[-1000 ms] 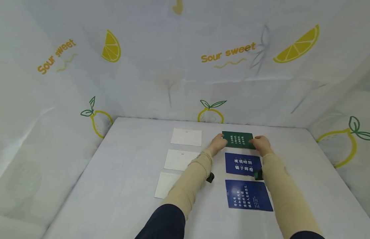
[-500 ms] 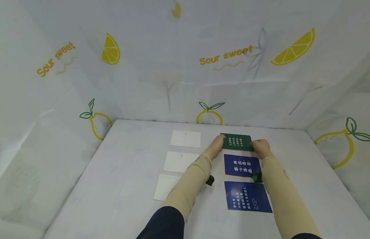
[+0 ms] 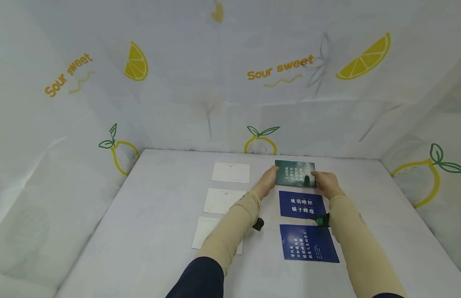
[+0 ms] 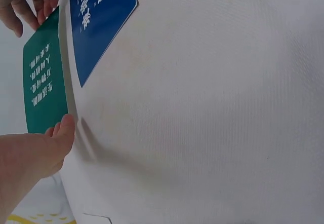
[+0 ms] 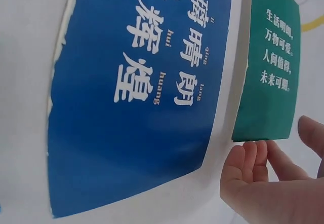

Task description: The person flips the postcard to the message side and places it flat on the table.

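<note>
A green card [image 3: 294, 174] with white lettering is held between my two hands at the far end of the table. My left hand [image 3: 266, 181] grips its left edge, and my right hand [image 3: 326, 183] has its fingertips at the opposite edge. The card leans, with a bright sheen and a dark reflection on its face. In the left wrist view, the left thumb [image 4: 66, 128] lies at the card's corner. Just nearer than the green card lies a blue card [image 3: 302, 204] with large white characters, filling much of the right wrist view. Another blue card [image 3: 308, 243] lies below it.
Left of these, three white cards form a column: a far one [image 3: 230, 172], a middle one [image 3: 221, 201] and a near one [image 3: 205, 232], partly covered by my left forearm. A white curtain [image 3: 186, 82] with lemon prints stands behind the table [image 3: 148, 223].
The green card has tilted, its far edge rising, and its face now catches light. Both hands have stayed at its sides. The blue and white cards lie where they were.
</note>
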